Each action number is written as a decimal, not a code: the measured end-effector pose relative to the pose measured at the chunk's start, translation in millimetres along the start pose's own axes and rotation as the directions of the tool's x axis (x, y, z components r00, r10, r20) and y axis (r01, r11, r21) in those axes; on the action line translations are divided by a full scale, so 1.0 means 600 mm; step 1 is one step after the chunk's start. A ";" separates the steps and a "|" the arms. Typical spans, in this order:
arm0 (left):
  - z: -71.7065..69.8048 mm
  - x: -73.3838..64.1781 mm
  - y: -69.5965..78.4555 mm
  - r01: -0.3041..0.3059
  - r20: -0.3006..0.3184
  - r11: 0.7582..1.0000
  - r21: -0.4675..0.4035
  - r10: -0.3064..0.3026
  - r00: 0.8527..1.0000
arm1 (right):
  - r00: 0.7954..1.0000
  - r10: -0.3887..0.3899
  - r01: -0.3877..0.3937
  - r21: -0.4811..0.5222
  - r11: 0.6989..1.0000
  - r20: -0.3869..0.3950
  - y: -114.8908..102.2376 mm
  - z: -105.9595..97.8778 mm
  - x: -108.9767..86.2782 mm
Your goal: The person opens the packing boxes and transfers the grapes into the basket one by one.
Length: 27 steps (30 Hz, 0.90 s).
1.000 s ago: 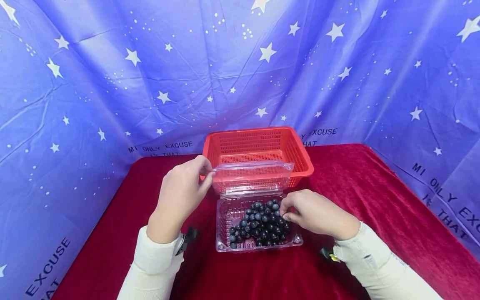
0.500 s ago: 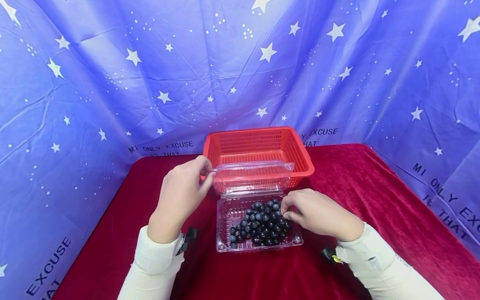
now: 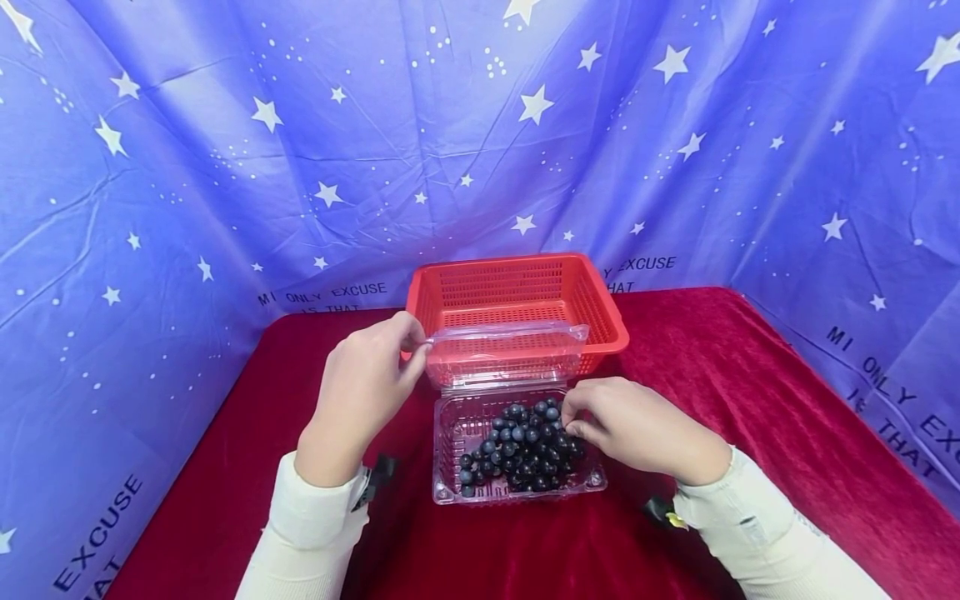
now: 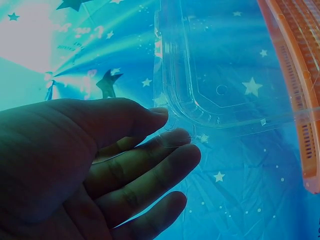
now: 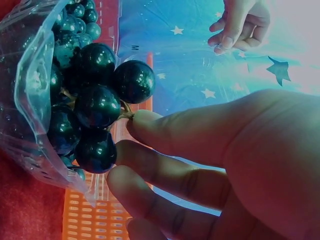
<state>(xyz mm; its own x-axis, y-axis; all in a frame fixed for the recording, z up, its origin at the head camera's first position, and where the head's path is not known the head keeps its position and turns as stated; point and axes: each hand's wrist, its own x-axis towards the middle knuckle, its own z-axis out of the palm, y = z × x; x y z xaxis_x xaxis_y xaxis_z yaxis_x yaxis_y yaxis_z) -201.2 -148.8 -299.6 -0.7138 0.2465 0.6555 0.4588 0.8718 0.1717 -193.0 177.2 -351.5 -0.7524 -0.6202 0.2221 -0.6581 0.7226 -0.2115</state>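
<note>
A bunch of dark grapes lies in a clear plastic clamshell box, mostly in its middle and right part. The box's hinged lid stands raised at the back. My left hand pinches the lid's left corner between thumb and index finger, which the left wrist view shows at the lid corner. At the box's right side, my right hand pinches the grape stem at the bunch's upper end. In the right wrist view, its other fingers touch or nearly touch the lowest grape.
Behind the box stands a red slotted plastic basket, partly seen through the lid. A dark red velvet cloth covers the table. Blue star-printed curtains hang close around the back and sides.
My right hand and wrist have shifted slightly to the right, and the grapes have moved a little within the box. My left hand and the lid have stayed in place.
</note>
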 end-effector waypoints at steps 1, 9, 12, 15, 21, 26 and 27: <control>0.000 0.000 0.000 0.001 0.000 1.000 0.000 -0.001 1.000 | 1.000 -0.001 0.001 -0.001 1.000 -0.002 0.000 0.000 0.000; -0.002 0.000 0.001 0.005 0.005 1.000 0.001 -0.005 1.000 | 1.000 -0.002 0.002 -0.022 1.000 -0.010 -0.006 -0.006 -0.001; -0.003 -0.001 0.003 0.001 0.005 1.000 0.004 -0.001 1.000 | 1.000 0.000 0.000 -0.029 1.000 -0.018 -0.007 -0.008 -0.002; -0.003 -0.001 0.003 -0.002 0.002 1.000 0.006 0.002 1.000 | 1.000 -0.001 0.000 -0.034 0.999 -0.028 -0.007 -0.008 -0.003; -0.002 -0.001 0.002 -0.005 -0.003 1.000 0.006 0.005 1.000 | 0.999 0.003 -0.004 -0.037 0.999 -0.036 -0.007 -0.010 -0.005; -0.001 -0.001 0.002 -0.002 -0.001 1.000 0.006 0.002 1.000 | 0.999 -0.003 0.001 -0.041 0.999 -0.048 -0.008 -0.015 -0.006; -0.001 -0.001 0.002 -0.002 -0.001 1.000 0.006 0.002 1.000 | 0.999 -0.004 0.002 -0.041 0.999 -0.049 -0.008 -0.016 -0.006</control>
<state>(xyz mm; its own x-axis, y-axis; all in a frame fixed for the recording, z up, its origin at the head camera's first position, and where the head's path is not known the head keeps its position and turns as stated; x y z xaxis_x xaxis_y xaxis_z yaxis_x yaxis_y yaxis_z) -199.9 -148.4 -299.3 -0.7126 0.2478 0.6563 0.4568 0.8739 0.1660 -186.8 179.2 -342.5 -0.7475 -0.6072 0.2694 -0.6577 0.7334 -0.1717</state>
